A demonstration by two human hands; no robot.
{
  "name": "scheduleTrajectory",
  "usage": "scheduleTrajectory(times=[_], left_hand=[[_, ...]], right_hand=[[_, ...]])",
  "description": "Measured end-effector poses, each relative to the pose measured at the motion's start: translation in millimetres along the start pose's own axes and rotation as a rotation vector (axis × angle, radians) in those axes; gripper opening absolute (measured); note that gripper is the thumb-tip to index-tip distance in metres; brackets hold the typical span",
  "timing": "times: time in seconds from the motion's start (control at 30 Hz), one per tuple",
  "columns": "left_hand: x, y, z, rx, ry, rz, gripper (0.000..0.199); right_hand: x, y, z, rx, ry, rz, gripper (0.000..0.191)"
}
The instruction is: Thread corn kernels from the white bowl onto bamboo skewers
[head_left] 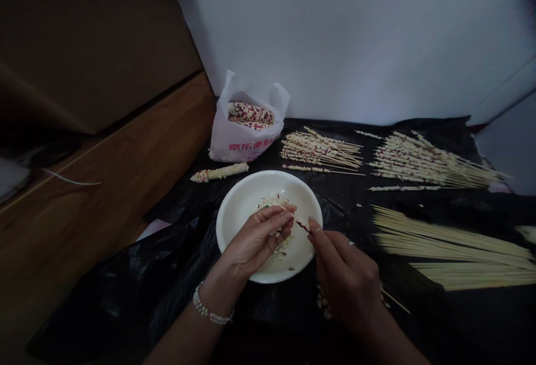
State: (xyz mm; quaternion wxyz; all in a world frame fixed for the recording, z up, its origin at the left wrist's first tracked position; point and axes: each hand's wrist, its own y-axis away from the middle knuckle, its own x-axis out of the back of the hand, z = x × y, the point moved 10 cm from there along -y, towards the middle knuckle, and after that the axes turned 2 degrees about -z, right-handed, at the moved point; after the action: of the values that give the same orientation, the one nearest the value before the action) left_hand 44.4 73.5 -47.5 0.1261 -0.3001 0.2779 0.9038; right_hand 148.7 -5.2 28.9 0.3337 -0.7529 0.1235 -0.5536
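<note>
Above a white bowl [234,211] with loose corn kernels [270,202] inside, both hands meet at a thin skewer [302,224] threaded with pale and dark red kernels. My left hand [255,236] has its thumb and index finger closed near the skewer's bare end, and more kernels show in its curled fingers. My right hand [345,264] is closed on the kernel-covered part at the bowl's right rim. A bare stick end [396,299] pokes out beyond the right hand.
A white plastic bag [224,139] holds speckled corn cobs [251,113]. A partly stripped cob [220,172] lies before it. Kernel-covered skewers [322,150] and a larger pile [419,161] lie on black plastic [167,275], with bare skewers [444,236] at right.
</note>
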Motion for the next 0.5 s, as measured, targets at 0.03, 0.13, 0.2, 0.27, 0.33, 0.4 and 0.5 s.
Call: scheduleTrajectory(times=[0.03,0.13,0.2,0.27,0.33,0.4,0.5], left_hand=[[0.2,-0.4,1.4,-0.010,0.043,0.002,0.016],[2.1,-2.5,7.6,-0.041,0.155,-0.014,0.032],[3.6,-3.8,9.9,-0.039,0.179,-0.033,0.048],[4.8,-4.3,11.1,-0.036,0.177,-0.044,0.056],[5.6,-4.3,10.8,-0.029,0.166,-0.041,0.055],[5.9,-4.1,10.7,-0.032,0.155,-0.029,0.047],[7.6,-3.6,12.6,-0.054,0.139,0.010,0.033]], right_hand=[[-0.1,-0.5,1.5,-0.006,0.007,-0.002,0.048],[3.0,-2.0,5.6,-0.024,0.040,0.029,0.047],[5.4,-2.5,6.9,-0.025,0.047,0.053,0.046],[5.7,-2.5,7.2,-0.021,0.049,0.055,0.045],[5.5,-2.1,6.9,-0.016,0.053,0.051,0.046],[5.5,-1.6,6.6,-0.012,0.053,0.052,0.047],[5.7,-1.5,6.2,-0.008,0.048,0.055,0.048]])
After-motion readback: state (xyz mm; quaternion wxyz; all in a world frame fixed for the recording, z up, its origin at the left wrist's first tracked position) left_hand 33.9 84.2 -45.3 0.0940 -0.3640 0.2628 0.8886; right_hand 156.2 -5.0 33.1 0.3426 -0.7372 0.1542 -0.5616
